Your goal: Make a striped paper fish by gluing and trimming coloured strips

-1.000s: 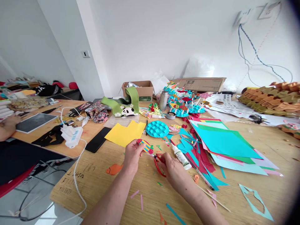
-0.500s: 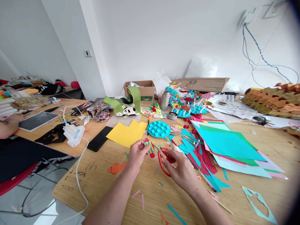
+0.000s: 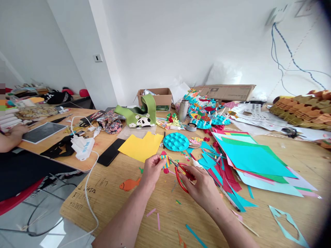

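Observation:
Between thumb and fingers, my left hand [image 3: 152, 169] pinches a small paper fish [image 3: 164, 162] with yellow and blue stripes and dark pink ends. My right hand [image 3: 200, 182] is closed round red-handled scissors [image 3: 178, 172], whose blades point left at the fish's right edge. Whether the blades touch the paper I cannot tell. An orange paper fish [image 3: 129, 184] lies left of my left wrist. Beyond my hands sits a round woven turquoise paper piece [image 3: 176, 141], with a sheet of yellow paper [image 3: 139, 146] to its left.
Coloured paper sheets [image 3: 258, 158] are stacked at right, beside turquoise and red scraps [image 3: 219, 172]. A glue bottle [image 3: 197, 163] lies past my right hand. A black phone [image 3: 111, 152] and a white power strip [image 3: 82, 147] are at left. Another person's hand [image 3: 17, 132] rests by a tablet [image 3: 44, 132].
The striped fish has turned slightly more upright in my left hand. My right hand keeps the scissors beside it. The whole view has shifted a little.

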`<action>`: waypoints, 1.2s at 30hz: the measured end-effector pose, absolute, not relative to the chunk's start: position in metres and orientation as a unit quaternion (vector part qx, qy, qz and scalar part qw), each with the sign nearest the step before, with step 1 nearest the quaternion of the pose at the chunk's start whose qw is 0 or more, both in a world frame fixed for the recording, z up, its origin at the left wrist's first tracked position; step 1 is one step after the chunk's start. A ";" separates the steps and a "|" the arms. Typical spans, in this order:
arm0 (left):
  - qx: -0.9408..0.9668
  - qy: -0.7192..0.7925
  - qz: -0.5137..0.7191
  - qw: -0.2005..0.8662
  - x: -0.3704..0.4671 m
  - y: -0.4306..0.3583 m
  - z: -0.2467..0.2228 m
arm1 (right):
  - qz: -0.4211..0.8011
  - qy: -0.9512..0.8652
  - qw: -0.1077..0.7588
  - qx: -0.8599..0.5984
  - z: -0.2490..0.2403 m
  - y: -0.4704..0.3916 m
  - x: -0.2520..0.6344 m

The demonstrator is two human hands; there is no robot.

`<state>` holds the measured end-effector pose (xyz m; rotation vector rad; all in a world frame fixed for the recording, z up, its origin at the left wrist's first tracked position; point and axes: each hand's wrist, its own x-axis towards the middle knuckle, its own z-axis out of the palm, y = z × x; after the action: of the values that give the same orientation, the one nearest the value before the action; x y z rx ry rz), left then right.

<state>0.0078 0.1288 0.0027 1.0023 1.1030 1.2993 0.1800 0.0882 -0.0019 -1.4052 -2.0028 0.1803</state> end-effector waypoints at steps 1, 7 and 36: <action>0.424 0.465 0.548 0.551 0.008 0.129 0.003 | 0.070 -0.769 0.335 -0.540 -0.002 0.088 0.180; 0.424 0.464 0.545 0.555 0.008 0.128 0.003 | 0.068 -0.772 0.332 -0.538 -0.001 0.088 0.180; 0.356 0.428 0.571 0.603 0.005 0.131 0.005 | 0.152 -0.748 0.358 -0.538 0.006 0.085 0.178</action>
<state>0.0052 0.1306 0.0051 0.8251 0.9914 1.3226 0.1785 0.0853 0.0059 -1.3880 -1.9293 0.3916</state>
